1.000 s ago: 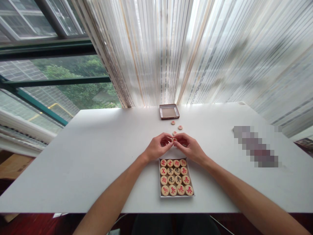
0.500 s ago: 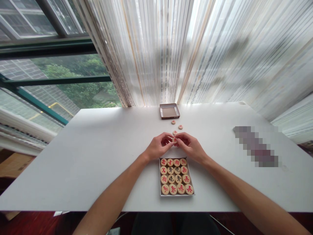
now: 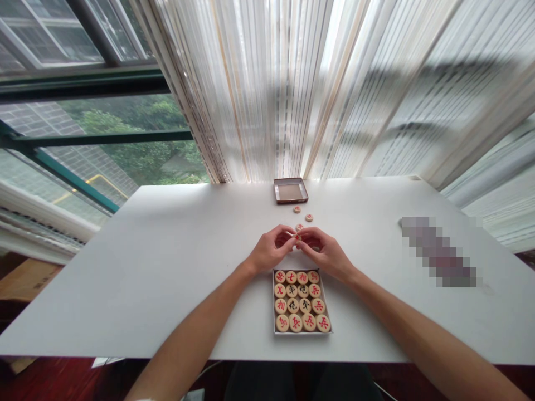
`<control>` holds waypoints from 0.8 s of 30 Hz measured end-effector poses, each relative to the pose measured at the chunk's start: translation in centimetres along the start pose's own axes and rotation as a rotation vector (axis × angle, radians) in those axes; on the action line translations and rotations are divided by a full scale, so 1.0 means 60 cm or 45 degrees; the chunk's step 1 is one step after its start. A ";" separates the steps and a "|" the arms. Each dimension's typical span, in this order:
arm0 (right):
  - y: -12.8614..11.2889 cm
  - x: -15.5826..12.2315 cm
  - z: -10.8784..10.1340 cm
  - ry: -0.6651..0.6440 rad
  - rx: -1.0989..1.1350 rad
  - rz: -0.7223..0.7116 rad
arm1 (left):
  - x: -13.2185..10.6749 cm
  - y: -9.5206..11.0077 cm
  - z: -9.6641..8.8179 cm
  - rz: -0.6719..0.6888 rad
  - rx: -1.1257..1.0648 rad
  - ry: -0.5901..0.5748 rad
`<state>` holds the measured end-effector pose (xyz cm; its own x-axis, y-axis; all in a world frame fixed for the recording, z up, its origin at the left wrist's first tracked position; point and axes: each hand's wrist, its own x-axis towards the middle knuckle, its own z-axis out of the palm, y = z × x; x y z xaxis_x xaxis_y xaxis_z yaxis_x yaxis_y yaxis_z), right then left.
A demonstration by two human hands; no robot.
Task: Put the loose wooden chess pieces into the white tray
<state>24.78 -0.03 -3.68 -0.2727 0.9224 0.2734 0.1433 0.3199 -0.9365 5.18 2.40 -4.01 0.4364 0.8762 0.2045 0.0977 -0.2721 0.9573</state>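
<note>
**Two hands pinching a wooden xiangqi piece (image 3: 297,236) just beyond the far rim of an open box (image 3: 301,332) of pieces.** The person's left hand (image 3: 270,250) and right hand (image 3: 324,250) meet over the white table (image 3: 167,278), wrists spread to either side of the box. The fingers are closed, not released: the fingertips (image 3: 305,233) of both hands grasp the piece between them. Compared with the frame a second earlier, they cover more of it, leaving only a sliver showing and its character unreadable. The hands stand almost where they were.

Inside the box, sixteen pieces (image 3: 298,301) lie flat in four rows of four, with red and black characters facing up, unchanged from the earlier frame. Farther beyond the box, a loose piece (image 3: 299,227) sits just past the fingertips. Two more, a loose piece (image 3: 296,209) and a loose piece (image 3: 309,218), lie beyond it, apart from each other. Past these, a shallow box lid (image 3: 291,190) rests near the table's far edge. Well to the right of the box lies a pixelated object (image 3: 437,252), too obscured to identify. Behind the table hangs a sheer striped curtain (image 3: 292,94).
</note>
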 end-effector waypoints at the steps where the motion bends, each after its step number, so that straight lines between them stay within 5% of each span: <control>1: -0.001 0.000 0.001 -0.008 -0.015 -0.005 | 0.000 0.000 0.000 -0.007 0.004 -0.002; 24: -0.006 -0.003 0.002 0.003 -0.154 -0.048 | -0.004 -0.001 -0.004 -0.024 -0.036 -0.124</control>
<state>24.65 -0.33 -3.41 -0.2777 0.9098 0.3084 0.2470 0.3778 -0.8923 4.87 2.31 -4.04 0.5199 0.8377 0.1670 0.0817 -0.2433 0.9665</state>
